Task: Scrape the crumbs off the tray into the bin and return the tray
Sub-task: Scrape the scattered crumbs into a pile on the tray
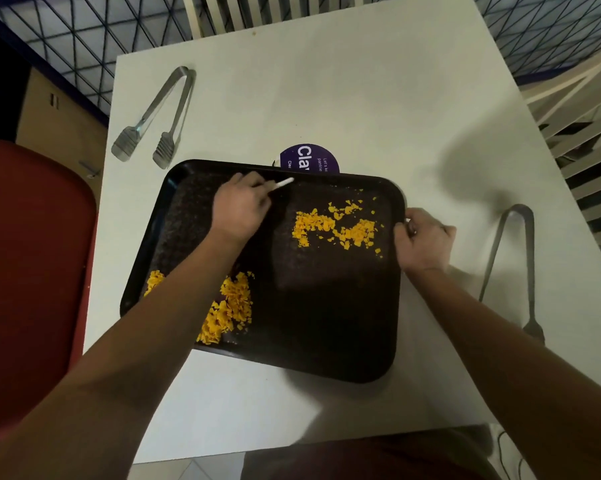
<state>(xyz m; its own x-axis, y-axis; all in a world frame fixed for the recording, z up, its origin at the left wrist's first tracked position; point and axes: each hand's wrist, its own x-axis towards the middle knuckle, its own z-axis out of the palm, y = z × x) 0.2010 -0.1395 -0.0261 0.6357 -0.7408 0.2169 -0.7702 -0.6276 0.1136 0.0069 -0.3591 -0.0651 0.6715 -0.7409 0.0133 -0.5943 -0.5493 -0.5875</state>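
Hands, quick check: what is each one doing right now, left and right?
Left hand: grips a thin white stick-like tool over the black tray.
Right hand: grips the tray's right rim.

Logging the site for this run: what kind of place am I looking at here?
Probably a cafeteria or canteen eating area. A black serving tray sits on a plain white table, two metal serving tongs lie beside it, and slatted chairs stand around the table.
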